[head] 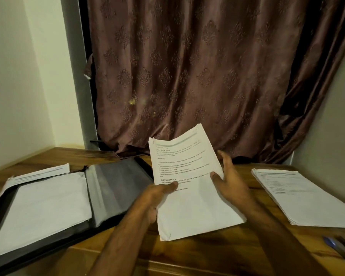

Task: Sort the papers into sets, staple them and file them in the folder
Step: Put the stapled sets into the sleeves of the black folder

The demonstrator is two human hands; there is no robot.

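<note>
A wooden table (197,253) is carrying an open black folder (116,188) with papers inside at the left. A loose stack (299,198) is lying at the right. Between them, the left hand (157,196) is pinching a raised paper set (189,188) while the right hand (231,180) is touching its edge with fingers spread.

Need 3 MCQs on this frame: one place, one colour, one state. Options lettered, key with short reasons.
1. Where does the loose paper stack lie?
A. right of the hands
B. inside the folder
C. on the floor

2. What colour is the curtain?
A. green
B. brown
C. white

3. The folder is:
A. zipped shut
B. standing upright
C. lying open

Key: 1 A, it lies on the table at the right; 2 B, brown patterned cloth; 3 C, both halves lie flat, white sheets in the left one.
</note>
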